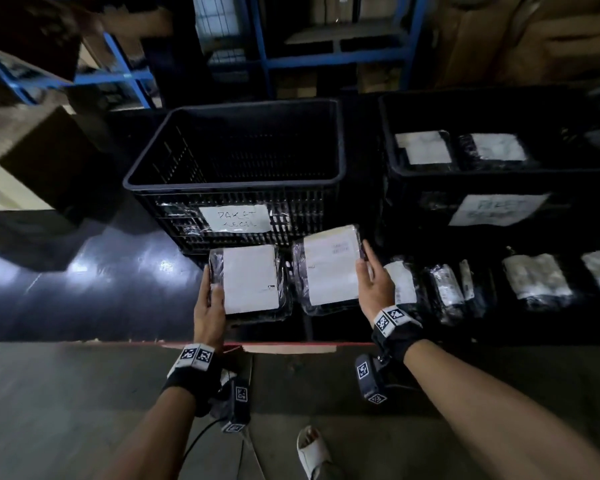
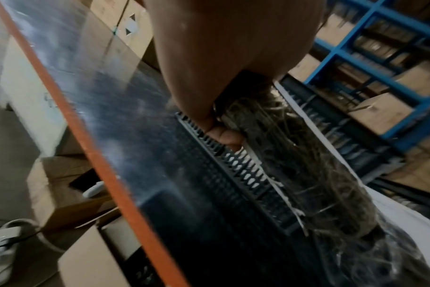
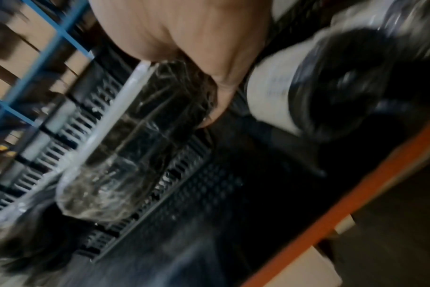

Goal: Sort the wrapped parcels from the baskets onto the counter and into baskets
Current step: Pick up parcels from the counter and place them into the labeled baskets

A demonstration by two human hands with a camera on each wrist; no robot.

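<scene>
The left hand (image 1: 209, 308) grips a flat black plastic-wrapped parcel with a white label (image 1: 250, 280) by its nine o'clock edge, thumb on top and fingers (image 2: 230, 136) curled under the wrap. The right hand (image 1: 374, 284) grips a second, like parcel (image 1: 329, 268) by its three o'clock edge, fingers curled round it. Both parcels sit side by side over the glossy dark surface (image 1: 101, 282), just in front of an empty black slatted plastic basket (image 1: 236, 174) bearing a handwritten paper sign. At two o'clock from that basket stands a second black basket (image 1: 499, 174), also signed, with two white-labelled parcels (image 1: 426, 147) inside. At three o'clock from the right hand a row of smaller wrapped parcels (image 1: 444, 289) lies on the surface. Whether the held parcels touch the surface, I cannot tell. Blue metal shelving (image 1: 326, 57) with cardboard boxes stands at twelve o'clock.
</scene>
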